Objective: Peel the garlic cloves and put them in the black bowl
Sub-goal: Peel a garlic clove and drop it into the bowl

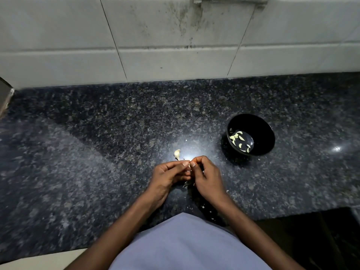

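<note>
Right now both hands are meeting above the speckled desk [97, 152], the left hand [167, 177] and right hand [207, 178] curling their fingertips together on a garlic clove [190, 168] that is almost wholly hiding between them; only a pale sliver is showing. Another garlic piece [176, 154] is lying just beyond the hands. Well to the right, the black bowl [261, 123] is holding peeled cloves [236, 137]. Small skin flakes [203, 207] are lying near the desk edge.
</note>
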